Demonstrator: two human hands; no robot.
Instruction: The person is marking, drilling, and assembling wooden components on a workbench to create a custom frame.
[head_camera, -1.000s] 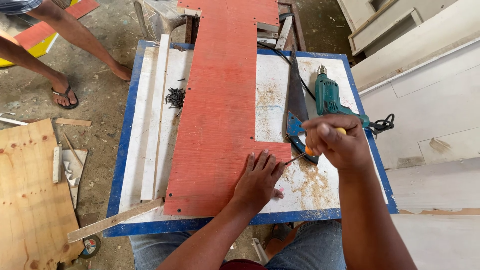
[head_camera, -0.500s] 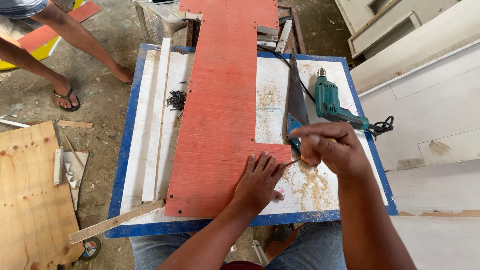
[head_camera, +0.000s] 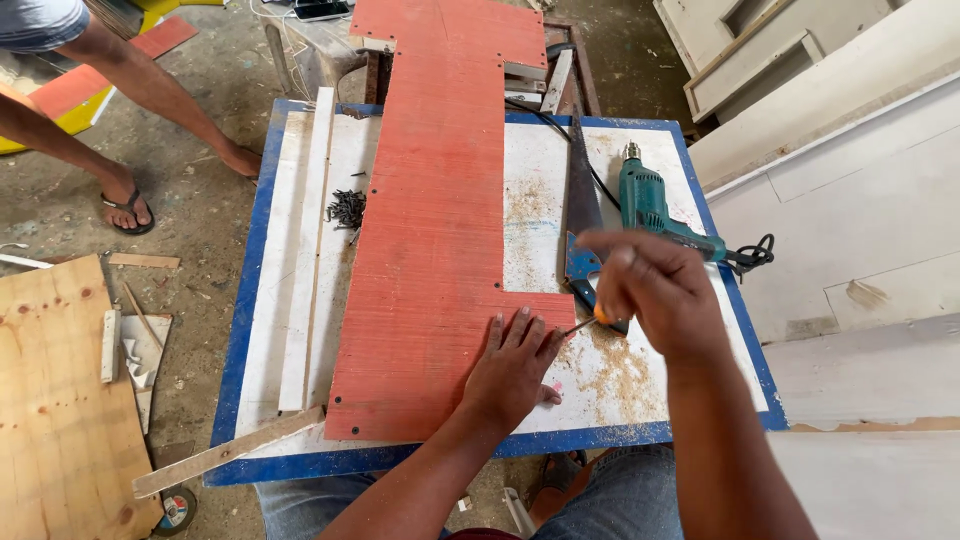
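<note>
A long red board (head_camera: 440, 220) with a notch cut in its right side lies on a white table with a blue rim (head_camera: 235, 330). My left hand (head_camera: 512, 368) presses flat on the board's lower right corner, fingers spread. My right hand (head_camera: 655, 295) is closed around a small screwdriver (head_camera: 588, 321) with an orange handle; its thin tip points at the board's edge just above my left fingers.
A hand saw (head_camera: 580, 215) and a teal power drill (head_camera: 650, 205) with a black cord lie right of the board. A heap of dark screws (head_camera: 347, 208) and white strips (head_camera: 310, 250) lie left of it. Another person's legs (head_camera: 120, 120) stand at the far left. Plywood (head_camera: 50, 400) lies on the floor.
My right hand has shifted slightly and lowered the screwdriver tip toward the board's edge. My left hand stays pressed on the board.
</note>
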